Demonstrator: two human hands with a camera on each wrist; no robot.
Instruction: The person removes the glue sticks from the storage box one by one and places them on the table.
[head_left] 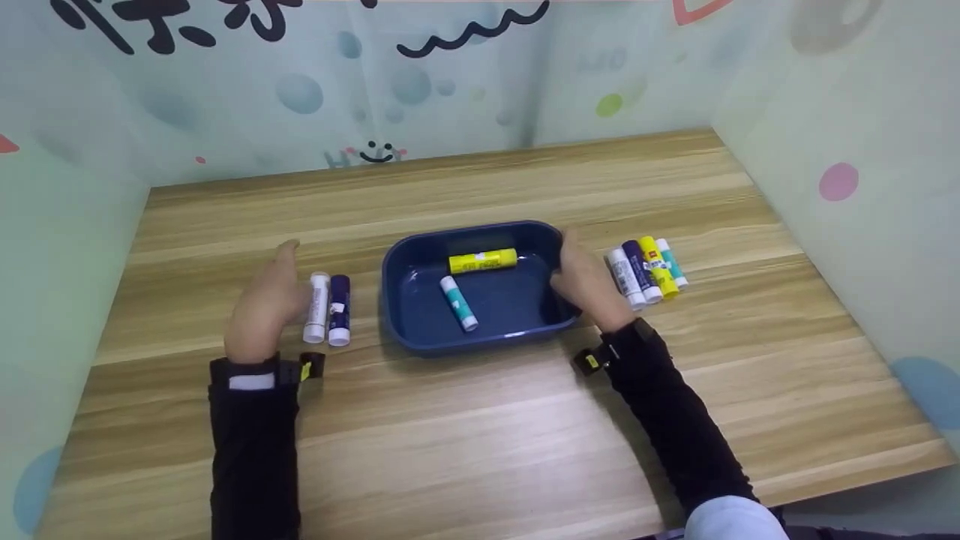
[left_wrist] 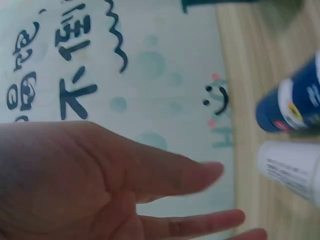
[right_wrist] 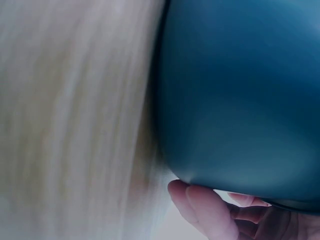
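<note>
Hands flank a blue tray (head_left: 420, 334) of glue sticks.
Right hand (head_left: 589, 281) braces its wall, fingers relaxed; left hand (head_left: 262, 304), fingers straight, nears two sticks (head_left: 328, 307).

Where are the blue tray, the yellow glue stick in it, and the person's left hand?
tray (head_left: 397, 300), head view, bare floor near its left wall
yellow stick (head_left: 482, 261), head view, mid-barrel
left hand (head_left: 264, 304), head view, back of hand

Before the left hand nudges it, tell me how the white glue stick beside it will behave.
The white glue stick lies on its side, round-bodied, so it probably rolls. It looks small and likely light. It seems to touch the dark blue stick, which may shift too.
</note>
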